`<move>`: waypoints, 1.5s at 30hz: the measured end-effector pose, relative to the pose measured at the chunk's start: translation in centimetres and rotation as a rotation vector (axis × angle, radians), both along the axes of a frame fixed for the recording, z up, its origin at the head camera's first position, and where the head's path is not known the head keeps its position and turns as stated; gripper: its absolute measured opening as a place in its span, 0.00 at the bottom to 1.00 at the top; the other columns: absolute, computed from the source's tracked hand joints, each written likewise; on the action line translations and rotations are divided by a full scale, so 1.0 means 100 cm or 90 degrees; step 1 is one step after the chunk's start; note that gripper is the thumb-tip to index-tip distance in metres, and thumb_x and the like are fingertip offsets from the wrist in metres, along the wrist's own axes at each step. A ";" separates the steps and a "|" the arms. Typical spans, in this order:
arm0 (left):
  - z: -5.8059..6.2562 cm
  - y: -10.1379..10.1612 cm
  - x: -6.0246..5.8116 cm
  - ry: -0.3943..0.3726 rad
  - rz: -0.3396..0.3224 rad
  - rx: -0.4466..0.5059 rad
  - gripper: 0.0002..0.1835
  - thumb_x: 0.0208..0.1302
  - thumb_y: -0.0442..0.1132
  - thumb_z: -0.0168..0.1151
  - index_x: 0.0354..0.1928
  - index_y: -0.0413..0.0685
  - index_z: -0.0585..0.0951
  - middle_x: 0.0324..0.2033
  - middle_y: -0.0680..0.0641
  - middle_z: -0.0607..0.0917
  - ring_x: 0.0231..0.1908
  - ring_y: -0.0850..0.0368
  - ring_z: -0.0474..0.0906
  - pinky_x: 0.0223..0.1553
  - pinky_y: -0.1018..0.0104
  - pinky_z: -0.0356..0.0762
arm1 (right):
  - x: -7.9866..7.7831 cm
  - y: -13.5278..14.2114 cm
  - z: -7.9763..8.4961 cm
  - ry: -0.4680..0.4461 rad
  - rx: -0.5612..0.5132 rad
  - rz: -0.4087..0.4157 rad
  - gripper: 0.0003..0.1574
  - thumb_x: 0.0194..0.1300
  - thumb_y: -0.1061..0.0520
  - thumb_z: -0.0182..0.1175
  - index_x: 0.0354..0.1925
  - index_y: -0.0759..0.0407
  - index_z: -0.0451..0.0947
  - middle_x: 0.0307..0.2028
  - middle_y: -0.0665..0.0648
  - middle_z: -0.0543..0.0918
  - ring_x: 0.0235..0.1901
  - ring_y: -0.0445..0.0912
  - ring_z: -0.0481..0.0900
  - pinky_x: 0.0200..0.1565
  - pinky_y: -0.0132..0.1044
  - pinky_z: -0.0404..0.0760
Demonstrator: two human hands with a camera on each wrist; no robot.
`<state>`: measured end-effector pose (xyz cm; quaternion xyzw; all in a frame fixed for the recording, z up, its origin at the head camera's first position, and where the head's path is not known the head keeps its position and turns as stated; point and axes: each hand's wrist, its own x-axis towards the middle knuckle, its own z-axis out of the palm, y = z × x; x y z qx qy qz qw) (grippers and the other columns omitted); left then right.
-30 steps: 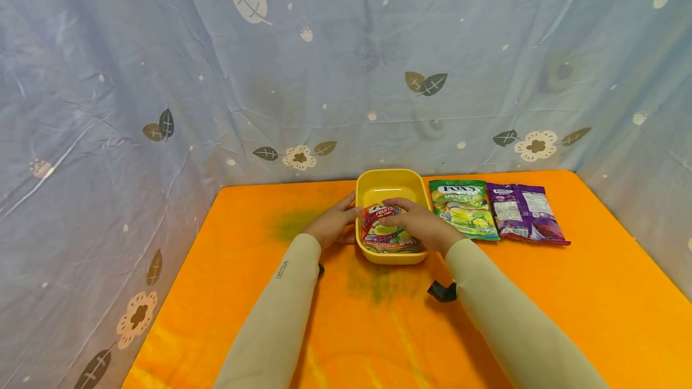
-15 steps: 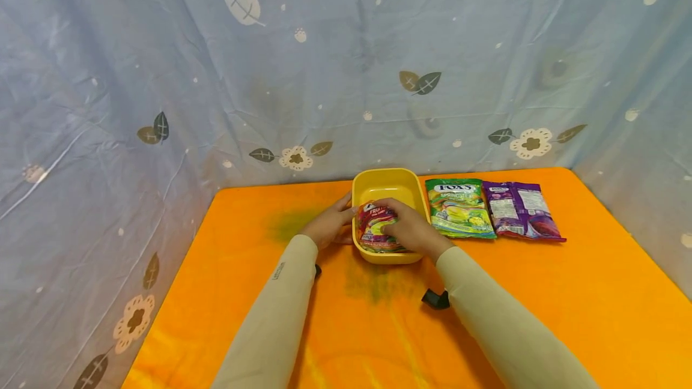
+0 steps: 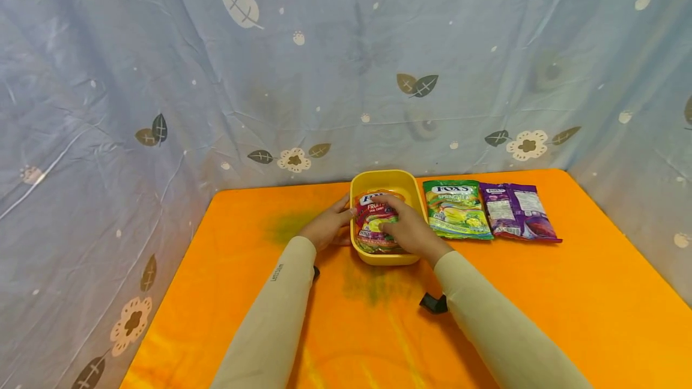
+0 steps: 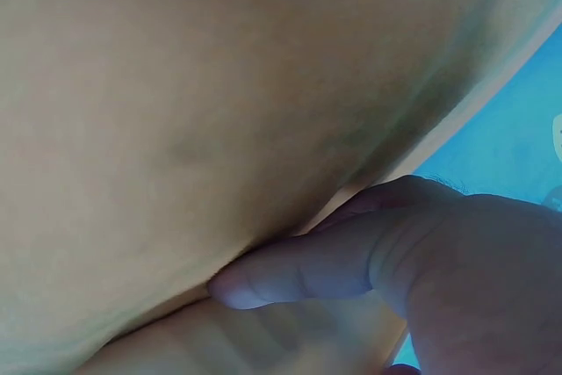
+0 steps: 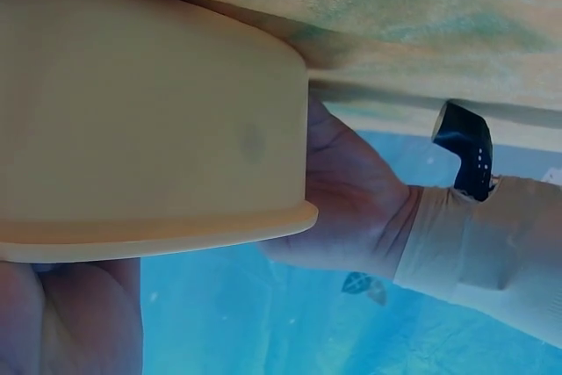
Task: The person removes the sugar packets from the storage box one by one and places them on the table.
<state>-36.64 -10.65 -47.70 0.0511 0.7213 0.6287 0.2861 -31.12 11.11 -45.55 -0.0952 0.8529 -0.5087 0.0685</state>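
Observation:
A yellow plastic tub (image 3: 387,260) stands at the far side of the orange-covered table. Inside it lies a red Fox's Fruits candy bag (image 3: 373,221), face up. My right hand (image 3: 413,230) reaches over the tub's right rim and grips this bag, its thumb on the bag's front and its fingers curled near the top. My left hand (image 3: 328,226) rests along the tub's outer left wall, with the thumb at the rim. In the right wrist view the tub's side (image 5: 158,111) fills much of the picture, and the left hand (image 5: 356,199) is partly hidden behind it.
Right of the tub lies a green Fox's Spring Tea bag (image 3: 456,209), close to its wall. Beyond it is a purple candy bag (image 3: 519,212) with its printed back up. A patterned blue curtain (image 3: 324,77) hangs behind the table.
The red candy bag has shifted toward the tub's far end and slightly left, showing more of its label. My right hand has moved a little left with it. My left hand stays at the tub.

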 end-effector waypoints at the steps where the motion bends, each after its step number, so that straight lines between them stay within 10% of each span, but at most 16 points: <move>1: 0.000 0.000 0.000 -0.001 0.000 0.002 0.32 0.70 0.56 0.53 0.71 0.84 0.53 0.63 0.51 0.68 0.56 0.51 0.72 0.41 0.50 0.80 | 0.000 0.000 0.000 0.001 -0.007 -0.004 0.36 0.67 0.59 0.61 0.67 0.31 0.64 0.63 0.50 0.67 0.49 0.50 0.75 0.49 0.47 0.76; 45: 0.005 0.001 0.005 -0.010 0.003 -0.013 0.32 0.72 0.54 0.50 0.73 0.80 0.52 0.60 0.46 0.72 0.50 0.52 0.77 0.40 0.53 0.81 | 0.028 0.033 0.022 0.029 -0.214 -0.053 0.34 0.68 0.56 0.59 0.68 0.36 0.63 0.62 0.52 0.66 0.54 0.54 0.71 0.47 0.43 0.79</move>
